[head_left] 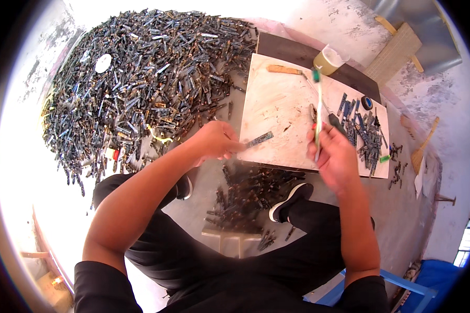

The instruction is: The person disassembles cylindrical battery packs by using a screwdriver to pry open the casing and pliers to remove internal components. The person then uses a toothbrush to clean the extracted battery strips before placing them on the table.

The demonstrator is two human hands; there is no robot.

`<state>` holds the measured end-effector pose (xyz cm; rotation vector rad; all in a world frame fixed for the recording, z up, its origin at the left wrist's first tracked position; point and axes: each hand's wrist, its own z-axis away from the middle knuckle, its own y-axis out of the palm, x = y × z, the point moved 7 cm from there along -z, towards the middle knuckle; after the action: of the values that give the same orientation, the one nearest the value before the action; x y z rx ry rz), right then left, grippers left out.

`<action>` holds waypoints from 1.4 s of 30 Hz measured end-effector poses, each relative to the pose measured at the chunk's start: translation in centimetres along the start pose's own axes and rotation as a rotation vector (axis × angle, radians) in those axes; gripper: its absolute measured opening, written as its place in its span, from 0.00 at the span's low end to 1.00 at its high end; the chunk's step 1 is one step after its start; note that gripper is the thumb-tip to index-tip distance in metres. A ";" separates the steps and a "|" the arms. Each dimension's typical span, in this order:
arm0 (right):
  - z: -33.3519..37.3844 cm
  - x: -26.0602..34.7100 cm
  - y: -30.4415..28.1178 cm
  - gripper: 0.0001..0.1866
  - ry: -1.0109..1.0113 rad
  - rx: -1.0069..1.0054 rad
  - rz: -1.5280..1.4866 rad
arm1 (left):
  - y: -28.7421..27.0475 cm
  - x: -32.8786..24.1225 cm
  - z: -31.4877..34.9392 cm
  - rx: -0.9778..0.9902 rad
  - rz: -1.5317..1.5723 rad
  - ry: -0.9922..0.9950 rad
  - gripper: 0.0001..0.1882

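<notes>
Fingers (234,145) of the left hand (216,140) pinch one end of a small dark blue strip (259,139), holding it flat out over the near left part of a pale board (282,104) that lies on the floor. At the other side, the right hand (335,156) is closed around a toothbrush (318,112), gripping its lower handle so the white shaft rises up and the green head sits at the top, well above the strip and not touching it. Just right of that hand, a small heap of similar blue strips (363,133) rests on the board, with a roll of dark tape (367,102) beyond it. A wooden-handled tool (284,69) and a plastic cup (330,59) lie at the board's far edge. Off to the left spreads a huge pile of dark strips (146,78) across the floor, and a smaller dark pile (248,195) sits between the person's shoes (290,201).
</notes>
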<state>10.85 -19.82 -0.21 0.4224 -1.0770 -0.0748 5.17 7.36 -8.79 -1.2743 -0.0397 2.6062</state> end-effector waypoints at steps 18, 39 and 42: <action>4.2 -6.5 -0.1 0.18 -0.294 0.042 1.104 | 2.7 3.3 3.0 -0.006 0.175 -0.138 0.12; 5.2 -6.6 1.5 0.33 -0.542 0.168 1.189 | 2.3 2.8 3.1 -0.078 0.080 -0.197 0.13; 5.5 -6.5 1.7 0.34 -0.585 0.151 1.206 | 2.3 2.6 3.0 -0.066 0.091 -0.173 0.13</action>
<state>2.76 -18.17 -2.80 -0.1894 -1.7679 1.0088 0.80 5.98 -9.25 -1.0912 -0.1014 2.8090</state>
